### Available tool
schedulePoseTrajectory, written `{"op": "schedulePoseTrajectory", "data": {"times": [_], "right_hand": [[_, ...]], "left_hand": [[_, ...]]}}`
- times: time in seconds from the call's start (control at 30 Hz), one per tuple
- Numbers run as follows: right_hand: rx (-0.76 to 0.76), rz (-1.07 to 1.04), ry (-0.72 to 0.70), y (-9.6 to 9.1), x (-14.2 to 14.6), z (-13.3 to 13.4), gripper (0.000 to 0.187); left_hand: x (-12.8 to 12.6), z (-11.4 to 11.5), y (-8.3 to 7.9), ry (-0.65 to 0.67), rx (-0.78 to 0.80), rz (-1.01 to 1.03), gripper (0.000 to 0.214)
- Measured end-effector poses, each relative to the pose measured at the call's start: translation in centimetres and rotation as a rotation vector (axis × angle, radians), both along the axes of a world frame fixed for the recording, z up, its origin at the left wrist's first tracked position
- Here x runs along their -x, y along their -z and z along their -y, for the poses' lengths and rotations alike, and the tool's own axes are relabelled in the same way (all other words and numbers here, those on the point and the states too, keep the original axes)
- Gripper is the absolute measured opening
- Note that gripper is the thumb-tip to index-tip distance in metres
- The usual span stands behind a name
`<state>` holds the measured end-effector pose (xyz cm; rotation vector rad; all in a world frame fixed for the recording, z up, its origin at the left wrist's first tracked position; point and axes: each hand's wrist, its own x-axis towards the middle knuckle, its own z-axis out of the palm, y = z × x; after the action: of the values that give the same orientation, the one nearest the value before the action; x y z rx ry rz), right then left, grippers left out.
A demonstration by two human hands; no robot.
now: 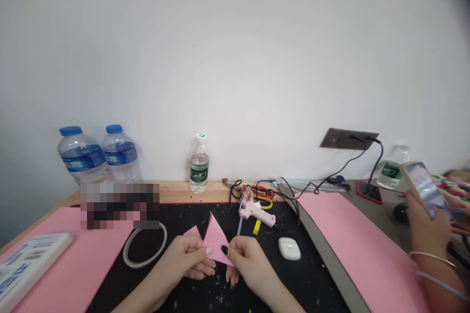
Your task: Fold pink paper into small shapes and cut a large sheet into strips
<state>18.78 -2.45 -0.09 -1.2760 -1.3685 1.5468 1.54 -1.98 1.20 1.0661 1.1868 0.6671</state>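
Observation:
Both my hands hold one folded piece of pink paper [215, 239] above a black work mat [301, 274]. My left hand [187, 259] pinches its lower left edge with thumb and fingers closed. My right hand [245, 260] pinches the lower right corner, its dark-painted thumbnail on the paper. The paper stands up as a pointed triangle, and a smaller pink flap shows to its left.
A pink glue gun [255, 211] and white earbud case [289, 248] lie behind my hands; a tape ring [144, 248] sits left. Pink sheets [352, 244] flank the mat. Water bottles [199, 163] stand by the wall. Another person's hand holds a phone [424, 188] at right.

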Motion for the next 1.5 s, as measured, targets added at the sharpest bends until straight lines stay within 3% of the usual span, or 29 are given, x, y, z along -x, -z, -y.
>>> {"op": "schedulePoseTrajectory", "data": {"times": [0.17, 0.33, 0.5, 0.6, 0.7, 0.87, 1.1, 1.2, 1.5], "right_hand": [[0.070, -0.003, 0.036, 0.0, 0.0, 0.0, 0.044], [0.022, 0.092, 0.024, -0.5, -0.4, 0.1, 0.048], [-0.015, -0.018, -0.077, -0.9, -0.8, 0.3, 0.039], [0.038, -0.067, -0.155, -0.9, -0.7, 0.6, 0.041], [0.089, -0.064, -0.192, -0.9, -0.5, 0.8, 0.042], [0.013, -0.101, -0.172, -0.8, -0.4, 0.7, 0.036], [-0.047, -0.200, 0.105, -1.0, 0.2, 0.4, 0.032], [-0.086, -0.234, 0.191, -0.7, 0.6, 0.4, 0.031], [-0.162, -0.266, 0.137, -1.5, 0.3, 0.5, 0.023]], "left_hand": [[0.1, 0.0, -0.6, -0.005, -0.042, -0.008, 0.034], [0.5, -0.3, -0.8, 0.003, -0.050, 0.000, 0.033], [1.2, 0.0, 0.0, 0.219, -0.101, 0.032, 0.028], [1.4, 0.6, 0.3, 0.345, -0.090, 0.034, 0.024], [1.5, 0.8, 0.3, 0.401, -0.082, 0.033, 0.022], [1.5, 0.7, 0.3, 0.474, -0.045, 0.047, 0.022], [0.3, 0.6, 0.4, 0.269, -0.165, 0.058, 0.024], [-0.6, 1.1, 0.3, 0.258, -0.172, 0.040, 0.031], [-0.8, 1.4, 0.5, 0.361, -0.101, 0.105, 0.044]]}}
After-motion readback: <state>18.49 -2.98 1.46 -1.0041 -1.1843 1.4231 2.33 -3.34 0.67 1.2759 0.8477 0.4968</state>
